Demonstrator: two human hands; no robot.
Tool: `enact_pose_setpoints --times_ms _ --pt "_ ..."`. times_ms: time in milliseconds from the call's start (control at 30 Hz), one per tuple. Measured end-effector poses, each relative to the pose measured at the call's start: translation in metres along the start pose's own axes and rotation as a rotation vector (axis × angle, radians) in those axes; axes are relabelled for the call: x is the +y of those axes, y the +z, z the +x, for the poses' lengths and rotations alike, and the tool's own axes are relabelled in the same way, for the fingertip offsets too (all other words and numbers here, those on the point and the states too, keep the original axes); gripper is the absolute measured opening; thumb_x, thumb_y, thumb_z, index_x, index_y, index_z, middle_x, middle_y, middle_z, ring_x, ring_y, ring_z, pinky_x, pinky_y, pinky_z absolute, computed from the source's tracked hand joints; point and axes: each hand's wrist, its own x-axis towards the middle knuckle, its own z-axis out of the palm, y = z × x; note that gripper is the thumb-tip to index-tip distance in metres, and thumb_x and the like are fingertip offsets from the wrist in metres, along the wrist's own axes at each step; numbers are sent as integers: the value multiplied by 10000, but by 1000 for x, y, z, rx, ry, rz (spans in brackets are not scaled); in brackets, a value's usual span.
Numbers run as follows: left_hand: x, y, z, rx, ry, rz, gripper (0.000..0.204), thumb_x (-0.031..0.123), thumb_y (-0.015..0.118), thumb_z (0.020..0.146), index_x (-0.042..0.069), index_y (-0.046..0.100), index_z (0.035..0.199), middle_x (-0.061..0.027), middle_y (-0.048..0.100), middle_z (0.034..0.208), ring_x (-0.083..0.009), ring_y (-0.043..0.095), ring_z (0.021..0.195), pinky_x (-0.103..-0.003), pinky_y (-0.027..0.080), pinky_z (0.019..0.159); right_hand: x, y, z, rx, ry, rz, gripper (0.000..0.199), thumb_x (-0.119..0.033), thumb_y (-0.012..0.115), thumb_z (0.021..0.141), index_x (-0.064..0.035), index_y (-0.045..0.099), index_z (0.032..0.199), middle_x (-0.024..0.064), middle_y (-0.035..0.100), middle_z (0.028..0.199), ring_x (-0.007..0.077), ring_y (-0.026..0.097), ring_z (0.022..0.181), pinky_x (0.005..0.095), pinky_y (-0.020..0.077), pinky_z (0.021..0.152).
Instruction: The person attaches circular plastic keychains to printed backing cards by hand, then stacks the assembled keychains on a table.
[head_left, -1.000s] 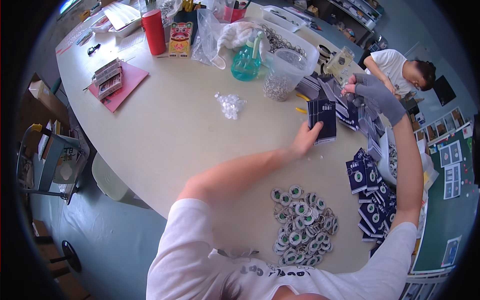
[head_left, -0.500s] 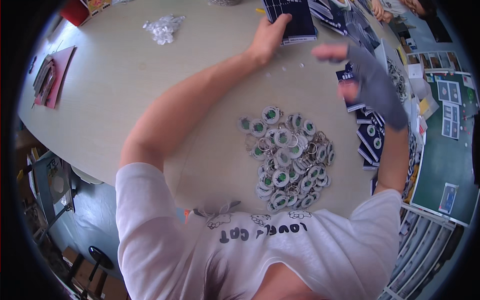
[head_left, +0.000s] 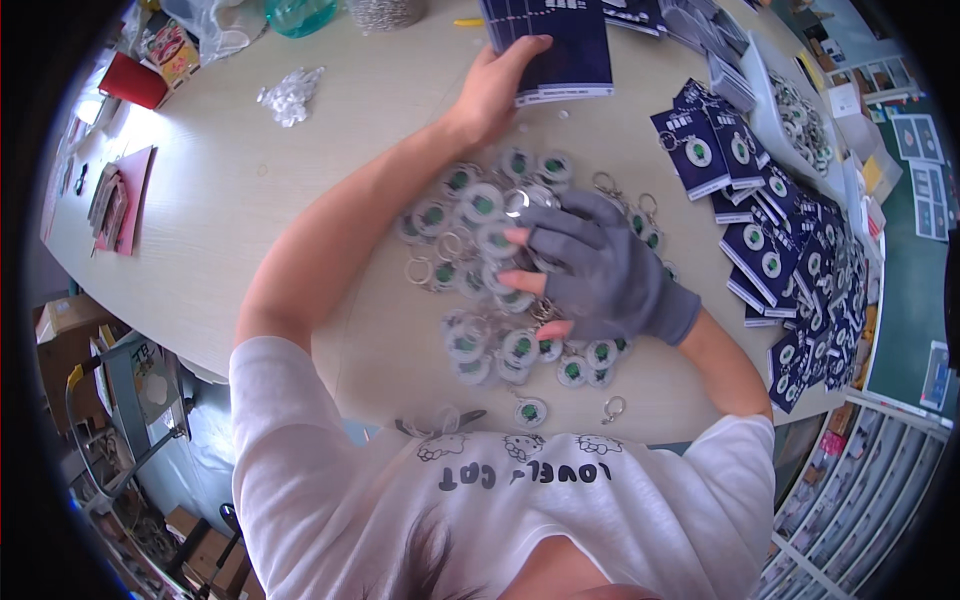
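Note:
At the far side of the table my left hand [head_left: 492, 98] is closed on a stack of dark blue printed cards [head_left: 572, 62], thumb on top. My right hand [head_left: 608, 272], in a grey fingerless glove, lies palm down over the pile of round keychains [head_left: 482, 204], its fingers spread. These keychains are clear discs with green centres and metal rings. Some are hidden under the glove. A lone keychain [head_left: 529, 411] and a loose ring [head_left: 613, 408] lie close to my shirt.
Dark blue cards with keychains attached [head_left: 757, 247] are heaped to the right, beside a white bin [head_left: 765, 110] of metal parts. Small clear pieces [head_left: 291, 96] lie at the far left, near a red container [head_left: 133, 80]. Scissors [head_left: 440, 424] rest at the table's near edge.
My right hand has come from the cards on the right onto the keychain pile. The pile is now spread wider and farther left. My left hand still holds the card stack.

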Motion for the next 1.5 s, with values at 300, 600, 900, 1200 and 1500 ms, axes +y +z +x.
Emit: enact_pose_setpoints --times_ms 300,600,900,1200,1500 --pt "1 8 -9 -39 -113 -36 315 191 619 935 9 590 1191 -98 665 1115 -212 654 1035 -350 517 929 52 -55 -68 116 579 58 296 -201 781 774 -91 712 1039 93 658 1017 287 609 1000 396 465 872" --pt "-9 23 -26 -115 -225 -38 372 205 611 944 -1 536 1244 -98 644 1118 -208 643 1025 -386 527 922 51 -51 -80 165 713 426 184 -111 756 792 -38 665 934 106 670 1052 225 617 992 361 461 866" --pt "-5 23 -21 -141 -356 -105 411 184 630 932 -6 515 1278 -138 648 1149 -260 667 1046 -411 546 948 105 -112 5 272 785 882 185 -202 646 893 -29 612 951 -17 581 791 22 491 682 194 371 565" --pt "-4 26 -20 -106 -369 -9 368 190 628 943 8 540 1251 -122 644 1149 -234 658 1040 -405 553 898 140 -101 39 -72 716 728 180 -184 681 854 -5 677 870 -22 591 696 29 495 587 197 396 533" --pt "-6 27 -20 -91 -343 4 402 208 634 934 9 524 1265 -129 635 1156 -246 653 1050 -412 546 909 149 -86 33 83 597 472 208 -219 720 838 -12 696 846 34 635 711 95 564 651 270 468 623"
